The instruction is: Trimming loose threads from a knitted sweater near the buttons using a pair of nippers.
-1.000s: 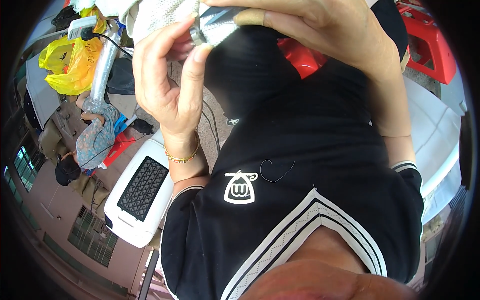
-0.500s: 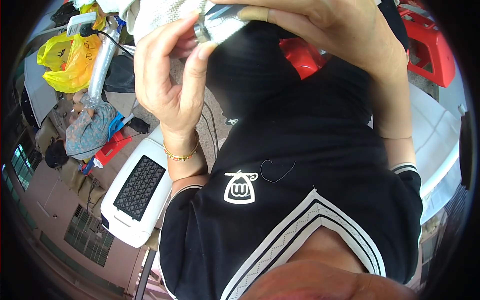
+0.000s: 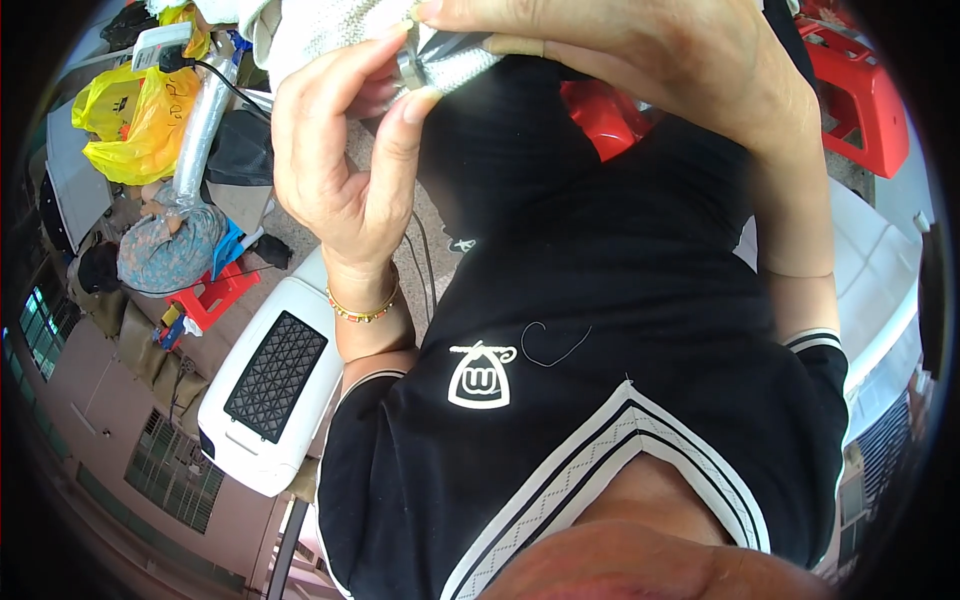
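My left hand [image 3: 335, 150] is closed at the top, its thumb and fingertips pinching the edge of a cream knit fabric [image 3: 335, 30]. Between these fingertips shows a silver metal band [image 3: 410, 68]; whether it is worn or held I cannot tell. My right hand [image 3: 640, 50] comes across from the right with fingers bent, its fingertips meeting the left ones at the fabric. Beneath its fingers is a dark, shiny, blade-like piece [image 3: 452, 44], mostly hidden. One right finger wears a tan wrap [image 3: 517, 46]. A loose pale thread [image 3: 556, 362] lies on my black shirt.
To the left stands a white case with a black grid panel [image 3: 275, 375]. Beyond it a person [image 3: 172, 250] sits bent by a red stool [image 3: 215, 295]. A yellow plastic bag [image 3: 145, 125] and black-plugged cable [image 3: 225, 78] lie farther up. Another red stool [image 3: 862, 100] is at right.
Both hands have shifted slightly right, still together at the fabric, and the dark piece between them has tilted. The person at left has bent farther over.
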`<state>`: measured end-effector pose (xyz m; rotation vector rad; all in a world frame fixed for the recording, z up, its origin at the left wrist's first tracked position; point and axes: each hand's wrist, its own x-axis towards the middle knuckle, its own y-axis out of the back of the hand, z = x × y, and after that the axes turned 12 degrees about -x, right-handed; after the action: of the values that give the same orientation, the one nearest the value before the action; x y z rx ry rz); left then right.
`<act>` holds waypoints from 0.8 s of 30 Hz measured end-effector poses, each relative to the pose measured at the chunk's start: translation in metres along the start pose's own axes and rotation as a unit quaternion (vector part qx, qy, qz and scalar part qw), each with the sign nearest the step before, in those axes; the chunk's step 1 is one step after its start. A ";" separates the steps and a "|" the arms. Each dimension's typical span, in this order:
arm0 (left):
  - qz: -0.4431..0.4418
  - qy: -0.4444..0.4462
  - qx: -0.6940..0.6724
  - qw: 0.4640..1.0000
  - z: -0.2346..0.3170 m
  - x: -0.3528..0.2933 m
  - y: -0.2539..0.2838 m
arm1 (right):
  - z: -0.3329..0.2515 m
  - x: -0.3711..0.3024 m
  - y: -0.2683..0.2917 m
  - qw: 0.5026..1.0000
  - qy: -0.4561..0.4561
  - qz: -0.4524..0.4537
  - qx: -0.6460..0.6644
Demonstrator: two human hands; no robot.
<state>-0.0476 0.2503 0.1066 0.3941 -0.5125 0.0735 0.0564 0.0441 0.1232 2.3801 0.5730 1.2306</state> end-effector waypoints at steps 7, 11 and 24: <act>0.006 0.001 -0.002 1.000 -0.004 -0.002 0.002 | -0.009 0.009 0.013 0.984 -0.047 -0.123 -0.119; 0.012 0.009 -0.021 1.000 -0.004 -0.001 0.000 | -0.008 0.009 0.014 0.994 -0.046 -0.092 -0.048; 0.009 -0.009 -0.026 1.000 -0.006 0.000 0.000 | -0.008 0.004 0.008 0.996 -0.052 -0.071 0.016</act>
<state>-0.0445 0.2523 0.1015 0.3407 -0.5339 0.0733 0.0532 0.0410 0.1339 2.3693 0.7191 1.0378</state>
